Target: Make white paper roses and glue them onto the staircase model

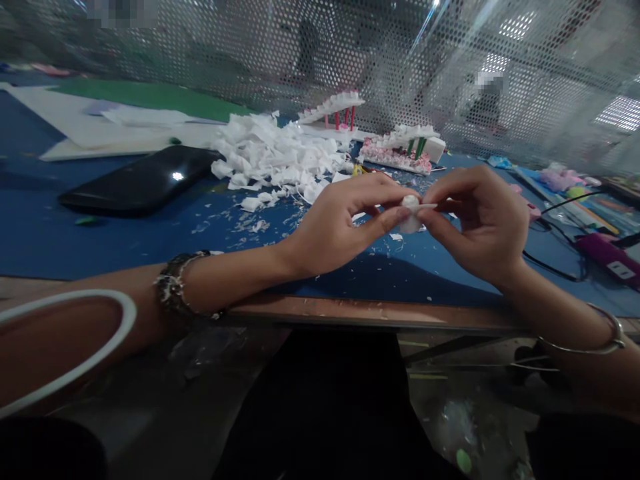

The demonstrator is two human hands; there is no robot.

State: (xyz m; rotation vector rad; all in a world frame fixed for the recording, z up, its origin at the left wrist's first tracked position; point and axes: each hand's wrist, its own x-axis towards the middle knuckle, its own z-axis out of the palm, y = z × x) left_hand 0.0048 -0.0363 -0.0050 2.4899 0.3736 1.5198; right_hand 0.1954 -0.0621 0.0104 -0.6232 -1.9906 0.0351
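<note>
Between the fingertips of both hands is a small rolled piece of white paper [411, 203], held above the table's front part. My left hand [345, 217] pinches its left side with thumb and fingers. From the right, my right hand [473, 217] pinches a thin flap of the same piece between thumb and forefinger. Behind my left hand lies a loose heap of white paper scraps [280, 153]. Small bits of paper are scattered on the blue tabletop [200, 237] around and below the hands.
A black phone [140, 180] lies on the left, near white sheets [85, 120] and a green sheet [160, 95]. At the back stand paper models [400, 150] with stair-like tops. On the right are a purple tool [610, 260] and black cable [555, 267]. A perforated metal screen [380, 60] runs behind.
</note>
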